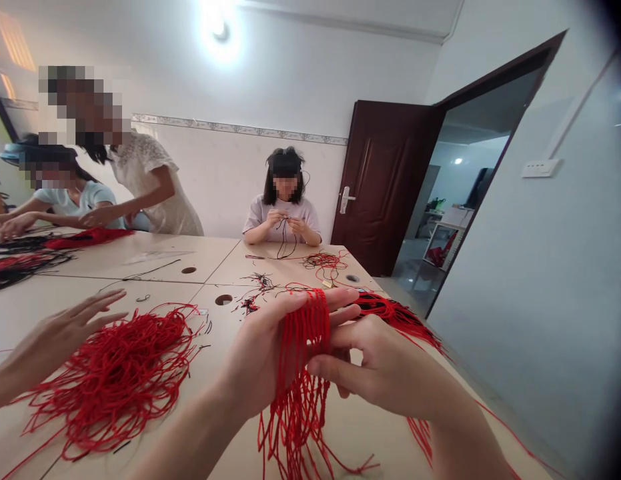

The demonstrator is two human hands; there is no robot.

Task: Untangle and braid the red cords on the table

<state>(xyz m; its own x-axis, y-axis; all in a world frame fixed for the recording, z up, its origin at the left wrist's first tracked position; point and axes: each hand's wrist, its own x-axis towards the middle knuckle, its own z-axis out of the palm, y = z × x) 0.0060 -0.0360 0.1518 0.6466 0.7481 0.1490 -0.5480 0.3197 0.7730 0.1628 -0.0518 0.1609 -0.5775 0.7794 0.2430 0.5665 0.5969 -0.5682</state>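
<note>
Red cords: the bundle (305, 333) is draped over the left hand, above the table (165, 290), on the table's right-hand part and short of its right edge.
Long axis: the cords drop in near-parallel lines from the left fingers, then fan out loosely below; the lowest ends lean toward the right edge.
Left hand: the hand (263, 350) carries the cords; its fingers stretch toward the right edge, parted from one another, with the strands across them.
Right hand: the hand (380, 360) comes in from the right-edge side, its thumb tip touching the strands and its index finger set against them; whether the two clamp a strand, I cannot tell.
Key relation: the hanging cords lie just left of the right fingertips, crosswise to those fingers and touching them; both hands are at the cords, the left one under their top bend.
Loose pile: a red tangle (130, 373) lies left of the left forearm, a co-worker's hand (85, 323) over its far left side.
Right edge: a black-and-red bundle (400, 313) lies along it, beyond the right hand.
Far edge: a seated person (285, 217) holds dark cord there in both hands.
</note>
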